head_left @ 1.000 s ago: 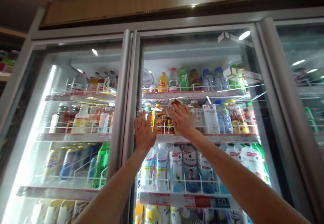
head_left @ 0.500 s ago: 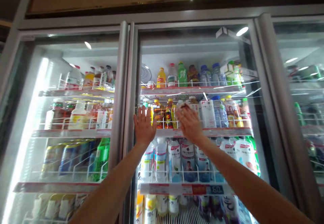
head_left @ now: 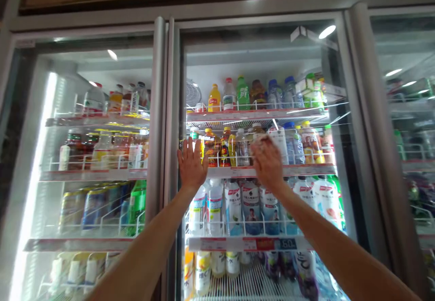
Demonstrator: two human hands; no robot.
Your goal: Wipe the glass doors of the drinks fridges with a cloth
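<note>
My left hand (head_left: 192, 162) lies flat with its fingers spread against the left part of the middle glass door (head_left: 217, 47) of a drinks cooler. My right hand (head_left: 268, 162) is raised before the same door, blurred, with its fingers close together and the palm toward the glass. A small reddish-brown and whitish patch shows at the right fingertips, too smeared to name. Behind the glass, near the hands, stand dark bottles with yellow caps (head_left: 225, 147) and a clear bottle (head_left: 242, 148).
Metal door frames (head_left: 159, 110) stand left of the middle door and at its right (head_left: 370, 124). Shelves with wire rails hold several bottles and cans, among them a green bottle (head_left: 243, 93) on top and cans (head_left: 92, 208) at left. A price strip (head_left: 238, 244) runs along a lower shelf.
My right hand has moved to the right across the door, uncovering the clear bottle. My left hand stays at nearly the same place on the glass. The view has shifted slightly.
</note>
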